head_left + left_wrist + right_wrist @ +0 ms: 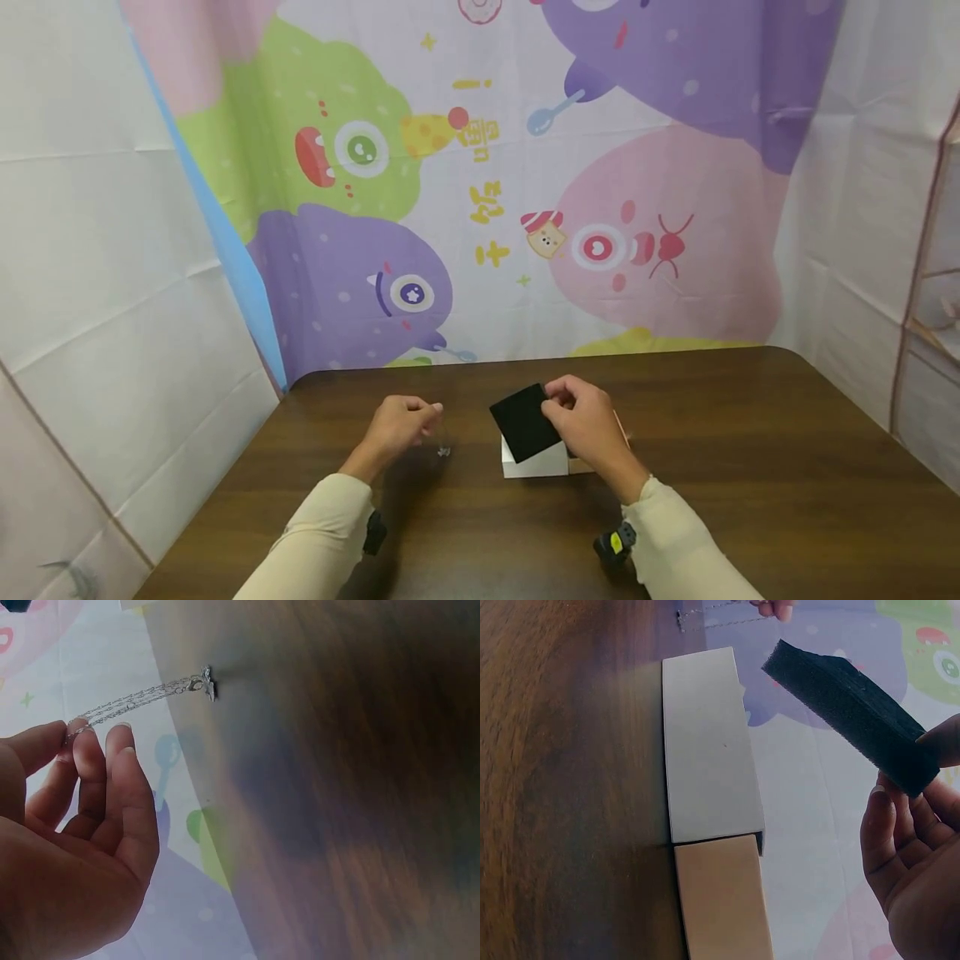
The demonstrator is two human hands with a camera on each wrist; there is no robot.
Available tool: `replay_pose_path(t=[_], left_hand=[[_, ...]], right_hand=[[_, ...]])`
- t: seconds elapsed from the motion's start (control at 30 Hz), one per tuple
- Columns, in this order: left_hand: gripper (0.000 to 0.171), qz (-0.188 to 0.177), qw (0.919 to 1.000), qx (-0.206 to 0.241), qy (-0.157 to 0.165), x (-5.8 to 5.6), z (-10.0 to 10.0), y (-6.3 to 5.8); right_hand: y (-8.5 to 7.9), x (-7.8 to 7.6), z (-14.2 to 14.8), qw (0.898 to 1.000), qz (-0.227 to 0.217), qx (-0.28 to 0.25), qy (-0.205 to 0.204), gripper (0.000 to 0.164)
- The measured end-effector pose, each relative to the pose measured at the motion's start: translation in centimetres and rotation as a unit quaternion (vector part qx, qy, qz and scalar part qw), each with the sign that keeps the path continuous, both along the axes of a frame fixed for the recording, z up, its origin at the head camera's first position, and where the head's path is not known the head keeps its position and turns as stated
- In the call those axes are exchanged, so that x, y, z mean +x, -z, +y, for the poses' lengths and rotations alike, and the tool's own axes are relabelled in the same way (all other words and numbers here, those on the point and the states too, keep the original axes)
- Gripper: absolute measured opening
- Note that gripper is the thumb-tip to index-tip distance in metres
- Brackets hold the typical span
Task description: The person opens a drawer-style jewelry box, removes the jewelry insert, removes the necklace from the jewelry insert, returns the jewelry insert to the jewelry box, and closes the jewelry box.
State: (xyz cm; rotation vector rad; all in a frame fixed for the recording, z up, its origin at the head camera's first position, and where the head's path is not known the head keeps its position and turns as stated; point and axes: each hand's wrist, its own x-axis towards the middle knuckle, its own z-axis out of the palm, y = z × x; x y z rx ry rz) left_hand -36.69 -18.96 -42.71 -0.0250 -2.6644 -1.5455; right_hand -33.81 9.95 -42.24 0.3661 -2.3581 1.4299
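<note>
My left hand (400, 427) pinches a thin silver necklace (142, 699) between thumb and fingertips. Its chain hangs doubled, and a small pendant (208, 682) dangles at the lower end. A square black foam pad (527, 423) is held tilted by one corner in my right hand (592, 419). The right wrist view shows the foam pad's thick, grainy edge (844, 712) between thumb and fingers. Below the pad stands a white box part (712, 746), end to end with a tan box part (724, 900). The pad and right hand hide much of both in the head view.
Both box parts stand on a dark brown wooden table (465, 533). Behind its far edge hangs a cloth (495, 317) printed with cartoon monsters. Pale sheets (142, 275) hang along the left and right sides.
</note>
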Motion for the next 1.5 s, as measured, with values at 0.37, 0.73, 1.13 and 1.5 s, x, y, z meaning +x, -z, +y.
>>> replay_pose_path(t=[0.37,0.73,1.13,1.5], left_hand=[[0.023,-0.009,0.9999,-0.008,0.008,0.17,-0.25,0.24],[0.019,-0.009,0.9999,-0.004,0.009,0.10,-0.27,0.53],[0.015,-0.018,0.9998,-0.013,0.002,0.44,-0.45,0.57],[0.029,-0.013,0.9993,-0.029,-0.021,0.66,-0.13,0.70]], right_hand=[[0.10,-0.11,0.05,1.000,-0.004,0.002,0.004,0.014],[-0.05,-0.27,-0.08,1.000,-0.005,0.007,0.010,0.013],[-0.26,-0.20,-0.26,1.000,-0.009,0.005,0.009,0.014],[-0.18,0.01,-0.11,1.000,-0.012,0.005,0.008,0.014]])
